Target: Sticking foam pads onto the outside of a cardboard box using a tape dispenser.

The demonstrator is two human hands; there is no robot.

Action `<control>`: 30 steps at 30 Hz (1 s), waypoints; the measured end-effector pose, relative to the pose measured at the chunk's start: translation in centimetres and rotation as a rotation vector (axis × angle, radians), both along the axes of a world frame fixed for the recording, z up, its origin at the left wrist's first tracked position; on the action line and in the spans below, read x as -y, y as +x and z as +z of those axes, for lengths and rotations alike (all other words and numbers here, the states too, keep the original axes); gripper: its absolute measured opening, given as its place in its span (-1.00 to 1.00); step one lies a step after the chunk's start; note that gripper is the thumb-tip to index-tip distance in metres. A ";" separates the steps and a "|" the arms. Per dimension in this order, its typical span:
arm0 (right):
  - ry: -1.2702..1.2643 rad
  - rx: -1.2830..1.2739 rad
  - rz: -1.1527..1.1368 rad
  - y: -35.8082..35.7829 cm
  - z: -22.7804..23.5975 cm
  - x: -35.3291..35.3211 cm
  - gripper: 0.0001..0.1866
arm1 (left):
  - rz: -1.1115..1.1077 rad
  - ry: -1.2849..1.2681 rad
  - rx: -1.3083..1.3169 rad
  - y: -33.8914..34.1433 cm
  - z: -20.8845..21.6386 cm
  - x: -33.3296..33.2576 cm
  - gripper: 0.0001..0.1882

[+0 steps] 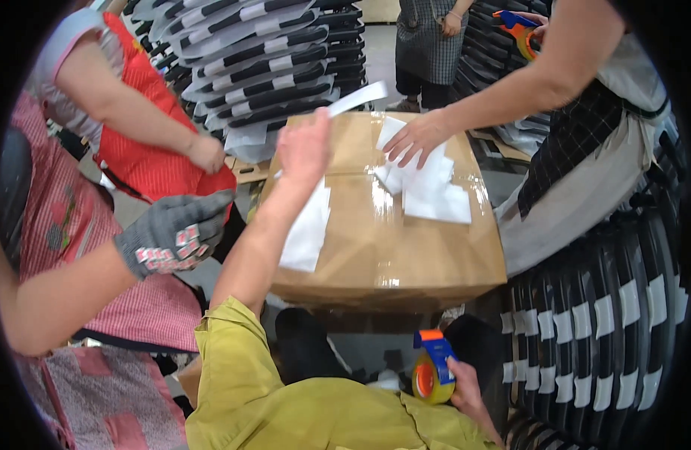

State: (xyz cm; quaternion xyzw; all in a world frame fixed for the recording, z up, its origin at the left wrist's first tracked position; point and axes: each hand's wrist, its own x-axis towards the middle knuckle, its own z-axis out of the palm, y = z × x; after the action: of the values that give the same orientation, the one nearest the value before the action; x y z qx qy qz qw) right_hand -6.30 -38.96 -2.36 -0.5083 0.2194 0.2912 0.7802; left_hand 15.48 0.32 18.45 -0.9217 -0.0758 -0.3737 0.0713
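Note:
My left hand (305, 148) is raised over the far left part of a large taped cardboard box (345, 259). Its fingers are closed on a white strip (360, 97), which looks like folded paper and points up to the right; motion blurs it a little. Under my left forearm, white sheets (306, 236) lie on the box's left side. Low by my right knee, my right hand (469, 388) grips a tape dispenser (434, 367) with a blue and orange head and a yellowish roll. More white sheets (437, 201) lie overlapped on the box's right half.
At right, a co-worker's hand (419, 139) presses on the sheets, the other holding a tape dispenser (521, 34). People in red (146, 135) and pink checked (75, 232) aprons crowd the left, one with a grey glove (176, 234). Black-and-white stacks (255, 67) stand behind; others (600, 322) stand right.

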 end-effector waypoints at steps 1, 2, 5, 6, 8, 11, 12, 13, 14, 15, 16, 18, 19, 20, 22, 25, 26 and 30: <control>-0.010 -0.018 0.000 0.2 0.6 -0.5 -0.76 | 0.043 0.052 0.025 2.5 -1.3 -2.9 -0.84; -0.015 -0.059 -0.014 0.4 0.3 -0.5 -0.78 | 0.116 0.049 -0.049 4.4 -2.5 -5.3 -0.80; 0.021 -0.087 -0.014 1.2 1.3 -0.6 -0.78 | 0.226 0.070 -0.217 8.2 -6.9 -11.4 -0.74; -0.134 -0.073 0.053 1.3 0.1 0.2 -0.75 | 0.248 -0.037 -0.323 9.3 -8.1 -12.4 -0.72; -0.287 -0.071 0.122 1.9 -0.8 0.7 -0.71 | 0.271 -0.141 -0.439 10.0 -9.7 -12.6 -0.68; -0.238 -0.029 0.009 2.9 0.2 -0.1 -0.71 | 0.321 -0.176 -0.724 9.5 -9.6 -12.3 -0.56; -0.260 -0.051 0.019 3.6 0.7 -0.3 -0.71 | 0.258 -0.256 -0.734 9.4 -8.9 -12.6 -0.51; -0.282 -0.072 0.030 3.9 1.0 -0.5 -0.71 | 0.195 -0.337 -0.742 9.2 -8.6 -12.9 -0.46; -0.280 -0.078 0.040 3.9 0.9 -0.5 -0.71 | 0.182 -0.278 -0.611 8.6 -8.9 -12.9 -0.46; -0.264 -0.079 0.042 3.9 0.7 -0.7 -0.70 | 0.187 -0.278 -0.613 8.5 -8.8 -12.9 -0.46; -0.248 -0.080 0.042 3.8 0.5 -0.8 -0.70 | 0.085 -0.334 -0.511 8.4 -8.7 -12.8 -0.44; -0.230 -0.082 0.035 3.5 0.6 -1.3 -0.70 | -0.010 -0.412 -0.432 7.7 -8.1 -10.8 -0.44; -0.139 -0.086 -0.003 3.5 1.0 -1.8 -0.73 | -0.009 -0.409 -0.427 7.2 -7.8 -9.9 -0.44; -0.048 -0.090 -0.043 3.3 1.4 -2.1 -0.76 | 0.052 -0.344 -0.628 6.6 -7.6 -9.1 -0.46; -0.054 -0.035 -0.011 2.4 1.5 -2.0 -0.76 | 0.124 -0.335 -0.880 5.4 -7.1 -8.6 -0.57; -0.088 0.034 0.052 1.0 2.3 -1.4 -0.76 | 0.195 -0.295 -0.674 3.7 -7.6 -9.0 -0.64; -0.056 0.045 0.063 0.6 3.0 -1.4 -0.75 | 0.187 -0.289 -0.689 2.4 -7.4 -8.5 -0.64; -0.038 0.109 0.083 -0.3 4.6 -1.2 -0.73 | -0.371 0.190 -0.042 -4.2 -2.5 0.1 -0.79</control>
State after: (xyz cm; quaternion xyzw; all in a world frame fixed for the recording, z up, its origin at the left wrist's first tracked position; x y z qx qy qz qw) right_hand -6.57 -37.77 2.26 -0.5469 0.1609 0.2906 0.7685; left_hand 11.32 0.18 15.98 -0.9166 0.1325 -0.3666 0.0892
